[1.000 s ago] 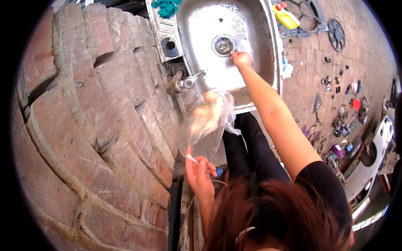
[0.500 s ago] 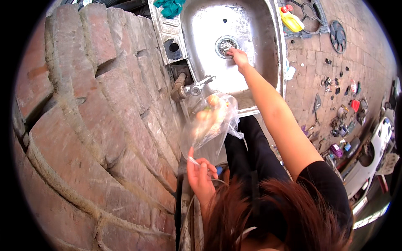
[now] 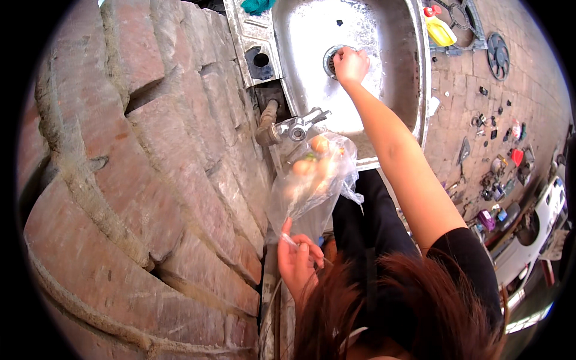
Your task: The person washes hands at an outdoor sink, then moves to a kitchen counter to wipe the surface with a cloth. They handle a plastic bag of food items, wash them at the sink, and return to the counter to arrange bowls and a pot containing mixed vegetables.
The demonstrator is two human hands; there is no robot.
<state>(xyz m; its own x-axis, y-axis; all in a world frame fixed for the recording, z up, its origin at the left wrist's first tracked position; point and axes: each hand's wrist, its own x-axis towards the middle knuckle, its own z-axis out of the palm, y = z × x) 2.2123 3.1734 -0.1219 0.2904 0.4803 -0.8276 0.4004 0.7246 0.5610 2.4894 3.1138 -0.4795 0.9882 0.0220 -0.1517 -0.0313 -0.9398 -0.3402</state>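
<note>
My left hand (image 3: 296, 259) is closed on the gathered edge of a clear plastic bag (image 3: 343, 169), its index finger pointing up along the film. Through the bag show several round orange-pink vegetables or fruits (image 3: 303, 167) and a bit of green; their kind is unclear. The bag lies at the near left corner of the metal sink (image 3: 414, 90), beside the tap (image 3: 300, 128). Inside the basin, my right hand (image 3: 351, 65) is over the drain (image 3: 329, 62) with its fingers curled in. The hand partly covers the drain, and what its fingertips hold, if anything, is hidden.
A rough brick wall (image 3: 144, 180) stands close on the left. On the sink's far left ledge lies a teal cloth (image 3: 258, 6). To the right, a yellow bottle (image 3: 441, 31), a fan wheel (image 3: 498, 56) and scattered parts lie on the paved floor, with a white bumper (image 3: 537, 231) beyond.
My right hand has gone from reaching with extended fingers at the drain's edge to curled fingers over it. The view has shifted slightly; my left hand still grips the bag.
</note>
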